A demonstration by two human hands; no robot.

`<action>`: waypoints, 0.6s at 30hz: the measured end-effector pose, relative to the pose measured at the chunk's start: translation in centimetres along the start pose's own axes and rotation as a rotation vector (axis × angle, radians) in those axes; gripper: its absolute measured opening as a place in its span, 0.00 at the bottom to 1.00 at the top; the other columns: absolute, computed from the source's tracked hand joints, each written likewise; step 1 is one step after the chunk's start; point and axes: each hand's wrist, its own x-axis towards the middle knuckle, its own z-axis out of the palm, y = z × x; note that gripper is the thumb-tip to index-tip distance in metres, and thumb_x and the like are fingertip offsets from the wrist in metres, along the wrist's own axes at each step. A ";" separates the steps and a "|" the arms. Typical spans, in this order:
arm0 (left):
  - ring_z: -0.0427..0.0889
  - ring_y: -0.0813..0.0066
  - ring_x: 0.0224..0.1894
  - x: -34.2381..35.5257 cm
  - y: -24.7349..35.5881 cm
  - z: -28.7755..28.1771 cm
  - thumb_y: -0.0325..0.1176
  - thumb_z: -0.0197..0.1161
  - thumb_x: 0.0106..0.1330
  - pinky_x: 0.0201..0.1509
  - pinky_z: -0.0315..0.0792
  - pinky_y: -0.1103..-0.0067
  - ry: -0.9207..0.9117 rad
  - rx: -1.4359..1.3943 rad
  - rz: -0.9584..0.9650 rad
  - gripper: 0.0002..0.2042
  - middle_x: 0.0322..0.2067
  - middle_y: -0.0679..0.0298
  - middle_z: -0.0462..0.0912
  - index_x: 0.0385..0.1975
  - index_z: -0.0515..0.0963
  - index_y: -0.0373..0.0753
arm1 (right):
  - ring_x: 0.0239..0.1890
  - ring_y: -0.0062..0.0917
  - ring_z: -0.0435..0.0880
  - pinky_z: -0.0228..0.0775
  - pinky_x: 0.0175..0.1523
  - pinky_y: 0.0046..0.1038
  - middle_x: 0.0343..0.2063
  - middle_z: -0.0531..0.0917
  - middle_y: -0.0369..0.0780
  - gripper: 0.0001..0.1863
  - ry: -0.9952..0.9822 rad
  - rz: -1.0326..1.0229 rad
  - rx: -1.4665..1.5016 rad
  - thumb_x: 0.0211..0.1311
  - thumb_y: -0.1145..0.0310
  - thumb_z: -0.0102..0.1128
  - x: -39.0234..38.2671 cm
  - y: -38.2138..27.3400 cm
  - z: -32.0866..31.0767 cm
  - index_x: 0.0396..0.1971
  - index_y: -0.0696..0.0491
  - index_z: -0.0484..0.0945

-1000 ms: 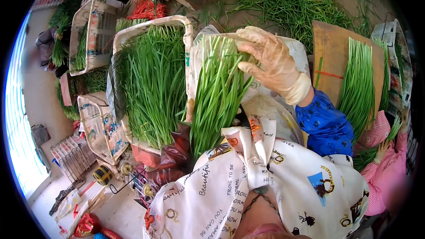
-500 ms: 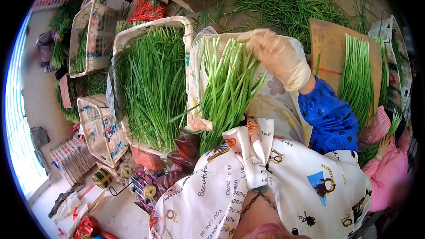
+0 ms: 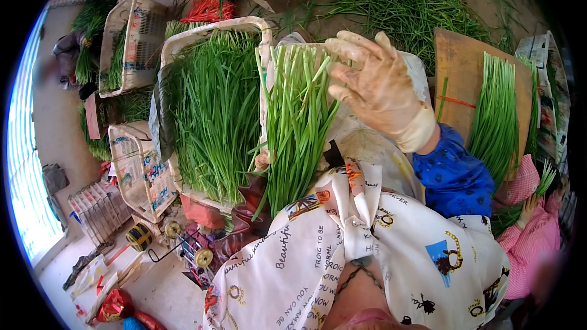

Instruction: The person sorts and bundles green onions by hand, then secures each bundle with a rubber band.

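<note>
A loose bundle of long green stalks (image 3: 293, 116), pale at the top ends, stands on the near side of a whitish padded surface (image 3: 373, 146). My left hand (image 3: 263, 159), mostly hidden behind the stalks, grips the bundle at its middle. My right hand (image 3: 374, 88), in a stained cream glove with a blue sleeve, is open, fingers bent and apart, at the bundle's upper right beside the pale ends. Just left, a cream plastic basket (image 3: 263, 26) holds a dense mass of long leaves (image 3: 211, 116).
A brown board (image 3: 452, 67) with sorted stalks lies right, near a co-worker in pink (image 3: 532, 250) holding stalks. Another person (image 3: 67, 55) is at far left among baskets (image 3: 131, 43). Cut greens (image 3: 397, 6) cover the floor ahead; red ties (image 3: 208, 6) lie at upper middle.
The bundle swung right and then back left and upright. My right hand moved with it in a blur and now has its fingers more spread.
</note>
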 end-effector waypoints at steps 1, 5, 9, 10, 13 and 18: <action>0.61 0.68 0.56 0.1 -0.1 0.0 0.55 0.54 0.48 0.57 0.60 0.71 0.003 -0.002 0.004 0.42 0.56 0.55 0.59 0.61 0.48 0.38 | 0.60 0.28 0.57 0.44 0.62 0.41 0.55 0.65 0.35 0.15 0.015 0.008 0.000 0.51 0.59 0.56 0.0 -0.2 0.7 0.37 0.50 0.75; 0.62 0.67 0.56 -0.2 -0.2 -0.1 0.54 0.54 0.48 0.56 0.60 0.71 0.013 -0.006 0.012 0.42 0.56 0.55 0.59 0.61 0.48 0.37 | 0.62 0.29 0.52 0.42 0.63 0.41 0.58 0.60 0.35 0.18 -0.002 0.026 0.025 0.47 0.57 0.58 0.4 -1.5 0.8 0.36 0.51 0.75; 0.62 0.67 0.55 -0.3 -0.2 -0.2 0.53 0.54 0.48 0.56 0.60 0.71 0.020 -0.007 0.023 0.42 0.56 0.55 0.59 0.60 0.48 0.37 | 0.62 0.30 0.52 0.43 0.62 0.42 0.58 0.60 0.37 0.19 -0.099 0.118 -0.063 0.44 0.58 0.59 0.3 -1.6 1.8 0.35 0.53 0.75; 0.62 0.67 0.55 -0.5 -0.3 -0.2 0.52 0.55 0.48 0.56 0.60 0.71 0.022 -0.009 0.024 0.42 0.56 0.55 0.59 0.60 0.48 0.37 | 0.62 0.31 0.52 0.44 0.62 0.42 0.57 0.60 0.38 0.19 -0.139 0.150 -0.084 0.43 0.59 0.60 0.1 -1.4 2.3 0.35 0.53 0.76; 0.62 0.67 0.55 -0.4 0.0 -0.4 0.52 0.55 0.48 0.56 0.60 0.71 0.022 -0.008 0.029 0.41 0.56 0.55 0.60 0.60 0.48 0.37 | 0.60 0.33 0.56 0.43 0.62 0.45 0.49 0.70 0.43 0.16 0.035 0.053 0.045 0.45 0.61 0.56 -0.3 -1.2 3.4 0.33 0.55 0.76; 0.63 0.67 0.55 -0.3 0.1 -0.4 0.50 0.55 0.48 0.56 0.60 0.72 0.008 -0.004 0.027 0.41 0.55 0.55 0.60 0.60 0.48 0.36 | 0.41 0.33 0.72 0.51 0.59 0.44 0.29 0.77 0.42 0.11 -0.053 -0.001 -0.284 0.43 0.68 0.51 -0.6 -0.1 6.5 0.29 0.55 0.75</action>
